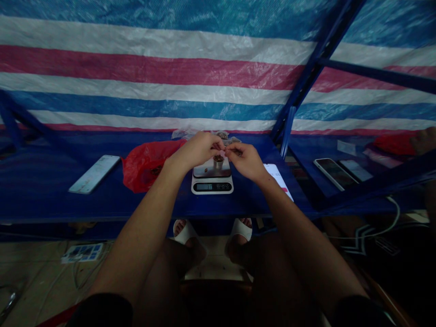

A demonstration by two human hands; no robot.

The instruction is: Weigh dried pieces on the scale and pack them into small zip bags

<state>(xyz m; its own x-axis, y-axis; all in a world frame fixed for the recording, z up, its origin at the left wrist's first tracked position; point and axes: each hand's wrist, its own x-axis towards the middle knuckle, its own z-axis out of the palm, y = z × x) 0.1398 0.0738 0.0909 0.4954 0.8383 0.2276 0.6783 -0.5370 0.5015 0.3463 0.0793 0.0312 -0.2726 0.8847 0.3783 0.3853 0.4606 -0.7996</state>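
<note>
Left hand (195, 150), right hand (245, 161), apparently touching, above scale (211, 185)

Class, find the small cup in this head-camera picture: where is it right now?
In the head view, the small cup stands on the digital scale, directly below and between the left hand and right hand.

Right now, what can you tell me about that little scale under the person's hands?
The scale is a small, flat digital one with a pale, plastic-looking body and a dark, glossy platform on top. Its front holds a dark display with digits too small to read. A small cup with dark contents stands on the platform. The scale sits on a blue table, with the left hand and right hand held just above it, apparently not touching it.
</note>
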